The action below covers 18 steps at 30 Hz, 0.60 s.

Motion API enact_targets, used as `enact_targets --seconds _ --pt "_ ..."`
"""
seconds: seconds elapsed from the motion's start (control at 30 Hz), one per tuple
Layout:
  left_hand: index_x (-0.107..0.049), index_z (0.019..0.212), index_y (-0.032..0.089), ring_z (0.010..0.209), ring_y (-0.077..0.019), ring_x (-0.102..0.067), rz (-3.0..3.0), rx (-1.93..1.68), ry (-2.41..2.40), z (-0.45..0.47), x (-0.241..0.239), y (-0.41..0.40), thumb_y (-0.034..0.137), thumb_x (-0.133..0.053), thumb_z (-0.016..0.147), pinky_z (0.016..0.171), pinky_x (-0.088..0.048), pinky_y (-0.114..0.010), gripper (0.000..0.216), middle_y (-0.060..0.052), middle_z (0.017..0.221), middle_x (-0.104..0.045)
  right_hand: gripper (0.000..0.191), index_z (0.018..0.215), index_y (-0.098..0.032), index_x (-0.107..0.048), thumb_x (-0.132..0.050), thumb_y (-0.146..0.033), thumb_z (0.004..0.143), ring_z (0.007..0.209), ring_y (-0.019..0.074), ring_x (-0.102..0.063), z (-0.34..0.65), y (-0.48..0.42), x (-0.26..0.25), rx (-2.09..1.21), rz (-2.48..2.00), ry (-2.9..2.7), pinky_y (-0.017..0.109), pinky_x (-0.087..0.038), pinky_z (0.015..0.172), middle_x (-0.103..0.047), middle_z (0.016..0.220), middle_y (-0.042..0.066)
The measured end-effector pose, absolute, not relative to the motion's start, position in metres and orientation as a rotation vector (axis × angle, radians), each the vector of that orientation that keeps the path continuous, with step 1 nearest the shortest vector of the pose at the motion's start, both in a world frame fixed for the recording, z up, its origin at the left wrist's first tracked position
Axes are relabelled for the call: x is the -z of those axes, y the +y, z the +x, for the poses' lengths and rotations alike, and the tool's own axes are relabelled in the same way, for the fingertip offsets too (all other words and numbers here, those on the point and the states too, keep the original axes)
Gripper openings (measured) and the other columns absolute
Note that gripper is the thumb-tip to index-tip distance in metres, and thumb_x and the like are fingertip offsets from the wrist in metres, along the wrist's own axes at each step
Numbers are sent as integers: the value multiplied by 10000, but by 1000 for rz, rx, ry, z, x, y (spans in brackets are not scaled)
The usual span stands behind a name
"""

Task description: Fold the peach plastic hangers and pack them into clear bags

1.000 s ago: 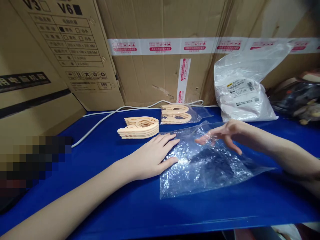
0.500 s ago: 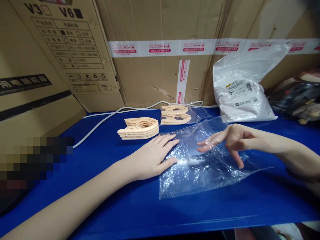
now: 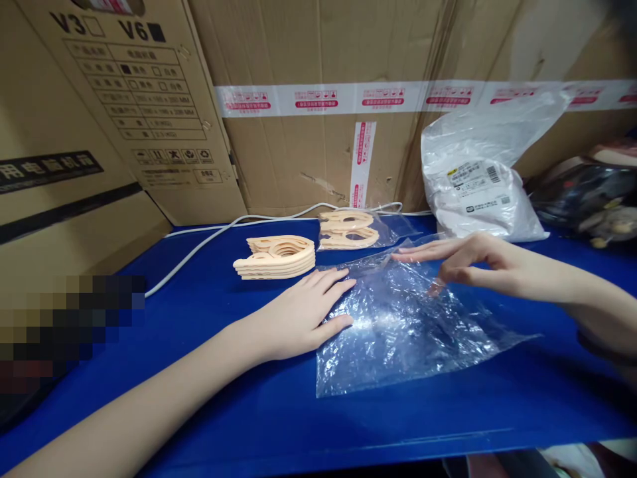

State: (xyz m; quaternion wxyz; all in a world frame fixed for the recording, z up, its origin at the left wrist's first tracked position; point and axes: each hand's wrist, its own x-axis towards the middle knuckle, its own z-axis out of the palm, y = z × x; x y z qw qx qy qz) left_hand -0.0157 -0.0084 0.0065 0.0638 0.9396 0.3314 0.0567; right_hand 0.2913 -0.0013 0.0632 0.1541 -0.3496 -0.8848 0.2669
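A crinkled clear plastic bag lies flat on the blue table. My left hand rests open and flat on the bag's left edge, fingers stretched out. My right hand is at the bag's far edge, which is lifted a little. Its forefinger points left along the film and the thumb is tucked underneath, pinching it. Just beyond my left hand sits a stack of flat peach-coloured cut-out pieces.
More peach pieces lie in a small clear bag behind the stack. A white labelled bag leans at the back right, beside a dark bag. A white cable runs along the cardboard boxes walling the back and left.
My right hand moved from the middle of the bag to its far edge, and its spread fingers closed on the film. My left hand stayed where it was.
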Motion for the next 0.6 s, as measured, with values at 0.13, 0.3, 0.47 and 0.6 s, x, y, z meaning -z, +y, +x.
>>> enact_targets --seconds 0.13,0.3,0.47,0.6 --pt "-347 1462 162 1428 -264 -273 2827 -175 1000 -16 -6 -9 507 -314 988 1164 -246 -456 587 -121 1545 -319 318 1075 -214 -745 -509 -364 923 1273 261 -516 281 -3 -57 -908 -1077 -2644 373 -429 1040 -562 1379 74" --pt "-337 1467 169 1428 -273 -276 2813 -166 1014 -16 -7 -9 506 -319 986 1160 -251 -467 588 -122 1546 -317 428 1290 -261 -613 -615 -358 873 1358 236 -415 267 -2 -43 -936 -961 -2732 394 -320 1133 -471 1467 55" --pt "-347 1460 169 1420 -279 -292 2820 -202 1008 -15 -5 -8 506 -330 983 1153 -259 -472 585 -127 1537 -334 590 1353 -340 -540 -698 -437 792 1398 272 -344 262 -1 -29 -766 -969 -2688 474 -268 1151 -400 1516 14" --pt "-328 1472 165 1425 -279 -280 2807 -204 1005 -15 -5 -9 543 -318 977 1155 -251 -473 623 -128 1549 -311 683 1401 -308 -493 -685 -510 778 1418 307 -293 256 -3 -21 -617 -1005 -2738 505 -242 1151 -307 1559 56"
